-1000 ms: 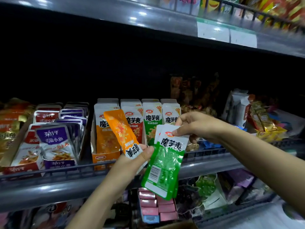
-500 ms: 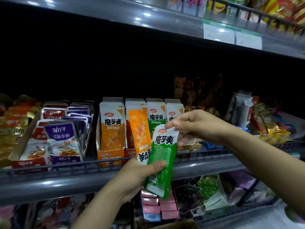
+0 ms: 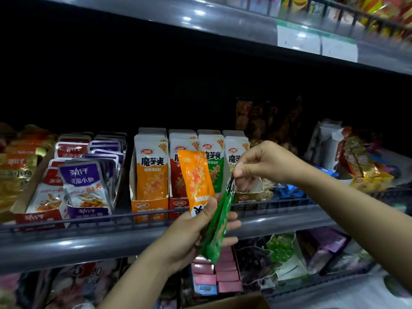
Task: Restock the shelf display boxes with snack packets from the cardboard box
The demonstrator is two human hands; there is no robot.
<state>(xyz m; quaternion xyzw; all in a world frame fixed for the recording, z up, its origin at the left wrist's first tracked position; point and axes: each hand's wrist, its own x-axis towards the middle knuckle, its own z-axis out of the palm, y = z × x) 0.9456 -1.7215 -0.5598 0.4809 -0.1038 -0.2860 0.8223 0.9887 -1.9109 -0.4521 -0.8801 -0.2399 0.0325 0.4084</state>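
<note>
An orange snack packet (image 3: pixel 196 181) stands upright and upside down, its white printed end at the bottom, pinched under the thumb of the left hand (image 3: pixel 196 233). A green snack packet (image 3: pixel 217 228) is held edge-on beside it, slanting from lower left to upper right; its top corner is pinched by the fingertips of the right hand (image 3: pixel 260 166) while its lower part rests against the left hand's fingers. Behind them on the shelf stand four display boxes in a row: the orange display box (image 3: pixel 151 204) full of upright packets, the red display box (image 3: pixel 178 204), the green display box (image 3: pixel 214 166) and a fourth display box (image 3: pixel 247 197) partly hidden by the right hand. A corner of the cardboard box (image 3: pixel 234 303) shows at the bottom edge.
</note>
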